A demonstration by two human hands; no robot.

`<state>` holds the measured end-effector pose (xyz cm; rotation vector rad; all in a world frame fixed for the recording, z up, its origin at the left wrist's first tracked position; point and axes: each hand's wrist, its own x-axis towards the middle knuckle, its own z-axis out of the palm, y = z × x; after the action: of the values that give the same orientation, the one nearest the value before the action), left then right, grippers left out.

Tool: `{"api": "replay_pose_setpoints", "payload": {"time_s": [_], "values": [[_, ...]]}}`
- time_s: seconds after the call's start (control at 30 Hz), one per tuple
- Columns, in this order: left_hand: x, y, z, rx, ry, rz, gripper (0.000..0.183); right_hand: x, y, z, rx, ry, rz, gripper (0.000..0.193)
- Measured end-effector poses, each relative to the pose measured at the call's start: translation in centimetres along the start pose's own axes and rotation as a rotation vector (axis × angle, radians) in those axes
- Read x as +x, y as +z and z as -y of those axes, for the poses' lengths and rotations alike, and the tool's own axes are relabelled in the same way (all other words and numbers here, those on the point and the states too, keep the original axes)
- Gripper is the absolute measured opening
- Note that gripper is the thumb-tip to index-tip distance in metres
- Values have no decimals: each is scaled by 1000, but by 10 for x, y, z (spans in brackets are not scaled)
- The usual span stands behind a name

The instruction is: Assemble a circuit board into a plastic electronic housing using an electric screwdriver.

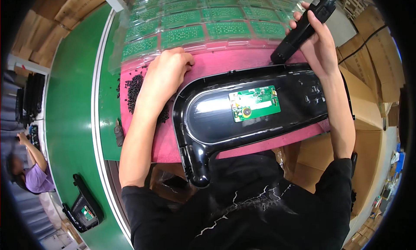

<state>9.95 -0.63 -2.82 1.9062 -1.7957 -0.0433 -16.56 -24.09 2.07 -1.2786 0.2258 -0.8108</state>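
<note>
A black plastic housing (203, 133) with a rounded far-left end lies open side up across the pink mat (216, 61), close to my body. Inside it rests a green circuit board (264, 112) with a round dark part at one corner. My right hand (321, 44) is wrapped round a black electric screwdriver (299, 37), tilted with its lower end above the housing's far edge. Beyond the housing's left end, my left hand (173, 66) is closed, fingers curled low over the mat. What its fingertips hold, if anything, is hidden.
Clear plastic trays of green circuit boards (225, 29) fill the far side. Small black screws (134, 92) lie heaped left of the mat. Cardboard boxes (364, 98) stand at right. Across the green surface at left are another black housing (89, 206) and a person in purple (38, 176).
</note>
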Motion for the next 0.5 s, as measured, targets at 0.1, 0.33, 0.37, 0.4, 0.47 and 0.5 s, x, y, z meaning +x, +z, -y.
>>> {"api": "replay_pose_setpoints", "payload": {"time_s": [0.1, 0.33, 0.37, 0.4, 0.47, 0.5], "values": [[-1, -1, -5, 92, -38, -9, 10, -11, 13, 14, 48, -197, 67, 41], [-2, -14, -51, -207, 93, -259, 8, -51, 58, 47, 366, -432, 84, 54], [-5, -12, -65, -314, 107, -202, 9, -56, 64, 50, 369, -438, 111, 54], [-4, -7, -75, -344, 265, -206, 7, -62, 70, 53, 373, -443, 138, 54], [-9, 3, -91, -440, 313, -169, 12, -68, 79, 56, 392, -421, 153, 54], [-11, 4, -94, -478, 285, -127, 13, -71, 83, 60, 324, -380, 178, 52]]}}
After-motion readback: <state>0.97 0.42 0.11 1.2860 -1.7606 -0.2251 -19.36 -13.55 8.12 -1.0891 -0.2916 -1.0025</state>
